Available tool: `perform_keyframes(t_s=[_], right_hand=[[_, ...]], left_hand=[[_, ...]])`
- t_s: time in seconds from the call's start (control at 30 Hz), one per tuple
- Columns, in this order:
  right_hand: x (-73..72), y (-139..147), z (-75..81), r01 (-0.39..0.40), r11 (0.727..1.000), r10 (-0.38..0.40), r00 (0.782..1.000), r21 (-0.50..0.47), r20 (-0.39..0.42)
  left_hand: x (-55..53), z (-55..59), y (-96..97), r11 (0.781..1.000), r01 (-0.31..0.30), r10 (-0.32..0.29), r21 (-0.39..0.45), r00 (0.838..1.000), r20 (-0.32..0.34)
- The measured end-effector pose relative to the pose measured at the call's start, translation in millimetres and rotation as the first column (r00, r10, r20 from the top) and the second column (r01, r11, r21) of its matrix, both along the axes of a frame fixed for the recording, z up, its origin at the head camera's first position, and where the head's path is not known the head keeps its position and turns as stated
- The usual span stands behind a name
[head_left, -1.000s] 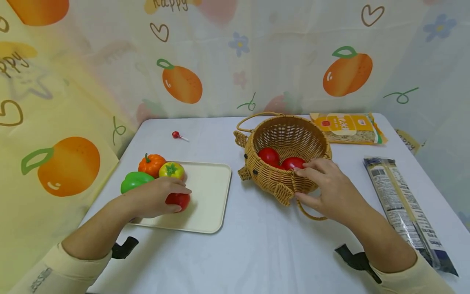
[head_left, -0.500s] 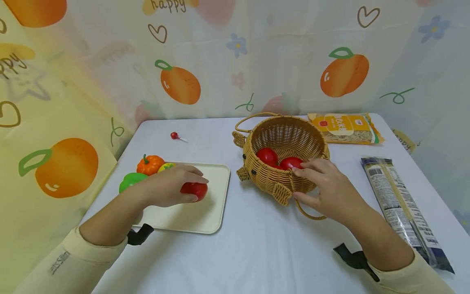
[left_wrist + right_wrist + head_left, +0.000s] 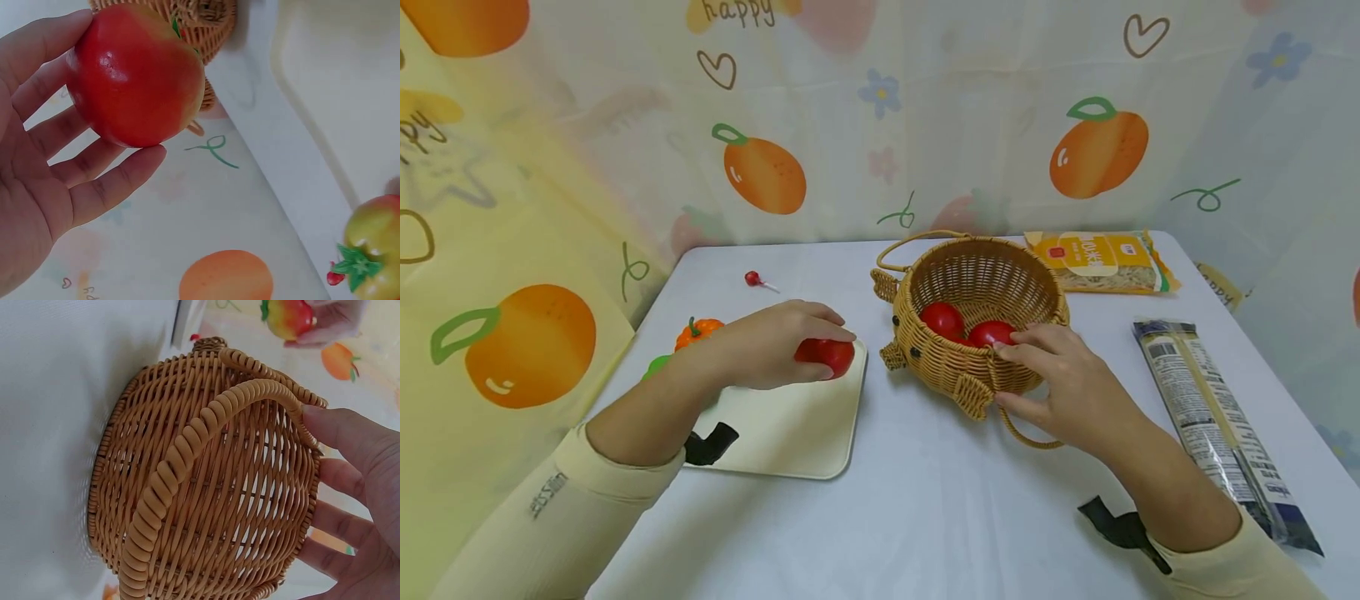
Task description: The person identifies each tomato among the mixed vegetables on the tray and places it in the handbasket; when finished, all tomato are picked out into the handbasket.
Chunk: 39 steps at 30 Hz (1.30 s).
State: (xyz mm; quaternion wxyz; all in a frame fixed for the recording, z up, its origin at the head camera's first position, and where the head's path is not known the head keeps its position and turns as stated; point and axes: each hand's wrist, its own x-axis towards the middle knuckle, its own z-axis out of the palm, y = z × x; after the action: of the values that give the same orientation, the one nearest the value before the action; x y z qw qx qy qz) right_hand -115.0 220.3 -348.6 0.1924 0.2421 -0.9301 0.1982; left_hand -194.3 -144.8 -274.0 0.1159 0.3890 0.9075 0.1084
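Observation:
My left hand [image 3: 775, 346] holds a red tomato [image 3: 835, 357] above the right part of the cream tray [image 3: 782, 437]. In the left wrist view, thumb and fingers curve round the tomato [image 3: 134, 75], whose green calyx faces away. My right hand [image 3: 1071, 392] grips the near rim of a wicker basket [image 3: 947, 362], thumb outside and fingers over the edge. Two red round things [image 3: 942, 319] lie inside the basket. On the tray, an orange mini pumpkin [image 3: 695, 331] and a green pepper [image 3: 657, 365] are partly hidden by my left arm. A yellow-red tomato [image 3: 375, 237] shows in the left wrist view.
A red lollipop [image 3: 752, 278] lies behind the tray. A yellow food packet [image 3: 1097, 262] sits behind the basket at the right, and a long silver packet [image 3: 1210, 417] lies along the table's right side. The basket's handle [image 3: 181, 456] hangs down on the near side.
My left hand has lifted the red tomato from the tray's left part and carried it up and right towards the basket. My right hand stays on the basket rim.

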Motion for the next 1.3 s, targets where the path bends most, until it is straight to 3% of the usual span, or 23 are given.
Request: perform_keyframes(t_s=[0.53, 0.77, 1.13, 1.3], right_hand=[[0.3, 2.7, 1.2, 0.008, 1.0, -0.008, 1.0, 0.009, 0.004], [1.7, 4.4, 2.1, 0.02, 1.0, -0.021, 1.0, 0.014, 0.021], [-0.2, -0.3, -1.0, 0.003, 1.0, -0.002, 0.999, -0.008, 0.034], [-0.5, 1.0, -1.6, -0.003, 1.0, 0.004, 1.0, -0.011, 0.008]], left_hand=[[-21.8, 32.9, 45.6, 0.993, 0.108, -0.103, 0.056, 0.991, -0.082], [-36.0, 40.7, 72.4, 0.989, 0.11, -0.1, 0.097, 0.99, -0.096], [-44.8, 37.7, 104.0, 0.996, 0.085, -0.082, 0.038, 0.994, -0.068], [-49.6, 28.6, 121.0, 0.991, 0.125, -0.122, 0.051, 0.991, -0.058]])
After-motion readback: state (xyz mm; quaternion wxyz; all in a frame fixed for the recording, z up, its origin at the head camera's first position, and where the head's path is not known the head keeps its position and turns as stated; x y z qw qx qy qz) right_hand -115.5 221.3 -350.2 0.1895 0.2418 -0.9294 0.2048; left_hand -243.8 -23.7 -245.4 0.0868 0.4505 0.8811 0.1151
